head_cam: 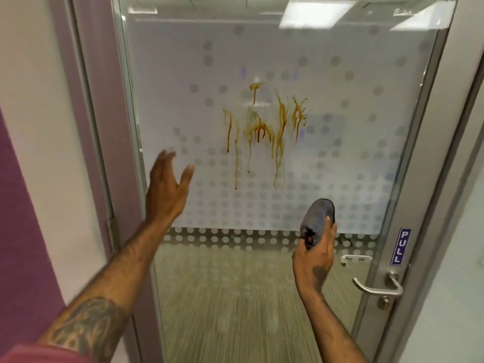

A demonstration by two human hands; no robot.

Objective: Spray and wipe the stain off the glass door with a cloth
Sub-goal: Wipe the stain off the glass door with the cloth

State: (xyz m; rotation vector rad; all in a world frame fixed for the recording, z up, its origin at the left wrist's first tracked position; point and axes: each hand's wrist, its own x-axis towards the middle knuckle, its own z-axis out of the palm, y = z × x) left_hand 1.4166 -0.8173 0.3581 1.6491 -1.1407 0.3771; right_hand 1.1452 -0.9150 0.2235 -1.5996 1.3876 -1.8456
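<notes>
A brown-orange stain (264, 129) runs in several drips down the middle of the frosted, dotted glass door (183, 74). My left hand (167, 189) is raised with its fingers apart, just left of and below the stain, and holds nothing. Lower right of the stain, my right hand (314, 260) grips a dark grey-blue spray bottle (318, 218), which is tilted up towards the glass. The bottle is blurred and I see a small red part near my fingers. No cloth is in view.
A metal lever handle (377, 289) and a blue PULL sign (400, 246) sit on the door's right edge. The mauve door frame (86, 100) stands at the left, with a purple wall panel (21, 231) beside it. Striped carpet shows through the lower glass.
</notes>
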